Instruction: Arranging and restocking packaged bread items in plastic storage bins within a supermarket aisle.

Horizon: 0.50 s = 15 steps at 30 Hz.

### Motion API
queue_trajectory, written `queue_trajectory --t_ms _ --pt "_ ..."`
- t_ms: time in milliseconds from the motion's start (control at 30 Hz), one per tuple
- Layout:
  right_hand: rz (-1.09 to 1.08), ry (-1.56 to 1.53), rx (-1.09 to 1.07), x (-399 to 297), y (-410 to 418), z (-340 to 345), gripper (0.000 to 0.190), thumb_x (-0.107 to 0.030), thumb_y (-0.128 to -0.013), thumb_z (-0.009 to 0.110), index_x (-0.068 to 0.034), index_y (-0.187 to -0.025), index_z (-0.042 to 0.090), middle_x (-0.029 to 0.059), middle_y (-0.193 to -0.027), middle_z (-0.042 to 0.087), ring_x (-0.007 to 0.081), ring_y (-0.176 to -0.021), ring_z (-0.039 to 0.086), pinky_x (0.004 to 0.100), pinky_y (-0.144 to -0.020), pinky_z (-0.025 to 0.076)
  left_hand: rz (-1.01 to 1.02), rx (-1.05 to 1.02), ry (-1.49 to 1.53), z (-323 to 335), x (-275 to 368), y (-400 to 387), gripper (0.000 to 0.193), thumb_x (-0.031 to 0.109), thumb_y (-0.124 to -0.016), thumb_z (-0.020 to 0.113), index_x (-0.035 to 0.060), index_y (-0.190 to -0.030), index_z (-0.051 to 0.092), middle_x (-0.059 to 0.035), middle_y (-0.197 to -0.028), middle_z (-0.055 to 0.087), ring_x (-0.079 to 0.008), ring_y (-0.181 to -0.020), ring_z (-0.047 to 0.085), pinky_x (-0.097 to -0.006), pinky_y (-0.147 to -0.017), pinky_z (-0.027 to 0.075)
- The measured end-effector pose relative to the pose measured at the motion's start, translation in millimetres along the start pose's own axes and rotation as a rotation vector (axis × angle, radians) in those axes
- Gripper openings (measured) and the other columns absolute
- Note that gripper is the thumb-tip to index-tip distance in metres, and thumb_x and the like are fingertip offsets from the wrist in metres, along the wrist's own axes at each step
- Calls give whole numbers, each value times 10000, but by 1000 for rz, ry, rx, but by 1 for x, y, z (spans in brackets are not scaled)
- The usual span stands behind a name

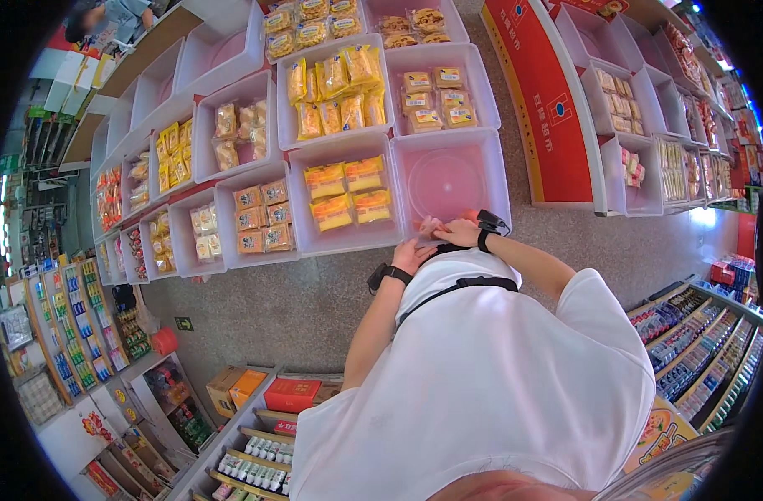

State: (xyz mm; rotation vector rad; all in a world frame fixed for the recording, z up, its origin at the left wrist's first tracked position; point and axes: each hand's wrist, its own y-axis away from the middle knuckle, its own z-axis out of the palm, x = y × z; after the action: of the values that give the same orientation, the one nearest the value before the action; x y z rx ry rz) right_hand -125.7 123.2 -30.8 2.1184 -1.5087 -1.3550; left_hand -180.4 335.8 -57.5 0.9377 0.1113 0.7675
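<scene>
My left hand point(412, 255) is low against my waist, just below the front rim of the near right plastic bin point(447, 178). Higher and to the right, my right hand point(459, 233) reaches the front edge of that same bin, with a small pinkish item point(429, 227) at its fingertips; whether it is gripped is unclear. Both wrists wear black straps with devices. The bin holds no packs, and its pink base shows a round outline. Beside it, another bin holds yellow packs of baked goods point(349, 192). Behind, square wrapped cakes point(441, 99) fill part of a third bin.
More bins with wrapped snacks point(262, 216) run off to the left. A red-sided display stand point(550, 119) rises on the right. Stocked shelves point(701, 351) stand at the lower right, cartons point(231, 388) at the lower left. Another person point(115, 25) is at the far upper left.
</scene>
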Motion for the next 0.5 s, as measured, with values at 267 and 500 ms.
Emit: queue_trajectory --t_ms 267,500 --pt "-56 183 -84 48 5 -25 625 -589 -901 464 -15 -894 710 244 -823 686 407 -793 674 492 -757 509 39 173 -95 10 1 -3 440 -57 -934 314 14 -1367 329 -242 -1311 476 -462 -1076 601 -528 -850 593" --pt "-315 712 15 109 5 -30 438 -446 -891 479 -67 -718 614 157 -644 647 327 -688 662 438 -753 503 56 115 -133 10 2 -3 509 -120 -895 302 58 -1368 362 -205 -1294 516 -421 -1117 590 -512 -838 605"
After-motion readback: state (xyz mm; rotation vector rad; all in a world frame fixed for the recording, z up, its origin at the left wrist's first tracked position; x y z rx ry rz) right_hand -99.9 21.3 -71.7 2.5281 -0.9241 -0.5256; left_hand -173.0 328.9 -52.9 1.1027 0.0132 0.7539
